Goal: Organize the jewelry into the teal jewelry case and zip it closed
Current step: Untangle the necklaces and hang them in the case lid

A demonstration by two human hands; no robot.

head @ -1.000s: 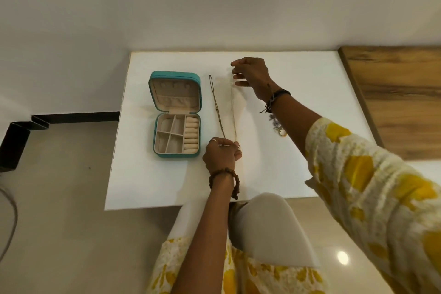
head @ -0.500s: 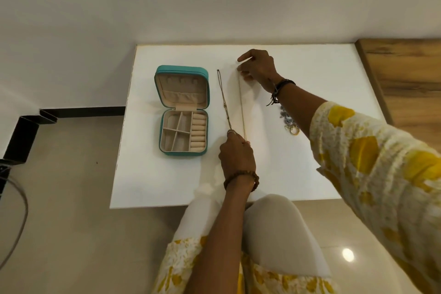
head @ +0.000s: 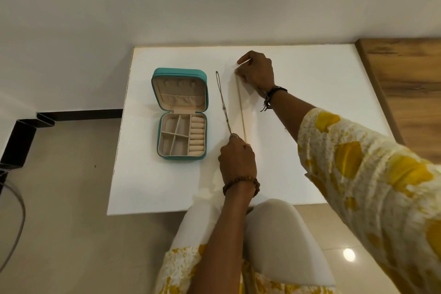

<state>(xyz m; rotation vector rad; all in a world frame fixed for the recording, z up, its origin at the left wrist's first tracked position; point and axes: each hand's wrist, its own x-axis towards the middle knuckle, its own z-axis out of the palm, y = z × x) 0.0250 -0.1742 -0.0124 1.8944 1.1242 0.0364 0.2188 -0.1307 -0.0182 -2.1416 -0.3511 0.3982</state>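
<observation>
The teal jewelry case [head: 155, 93] lies open on the white table [head: 310, 79], lid tilted back, its beige tray of compartments and ring rolls holding nothing. To its right a dark thin chain [head: 223, 102] lies stretched straight on the table. Beside that, a fine gold chain [head: 241, 107] is pulled taut between my hands. My right hand [head: 256, 71] pinches its far end down near the table's back. My left hand [head: 237, 162] pinches the near end, fingers curled, and hides that tip.
A wooden surface [head: 405, 93] adjoins the table on the right. The beige wall stands right behind the table. Tiled floor and a black metal frame [head: 21, 136] are on the left. My knees sit under the table's near edge.
The gold chain has come down from the air onto the table, stretched straight. My right hand lowered toward the tabletop; my right forearm now covers the small jewelry pieces seen before.
</observation>
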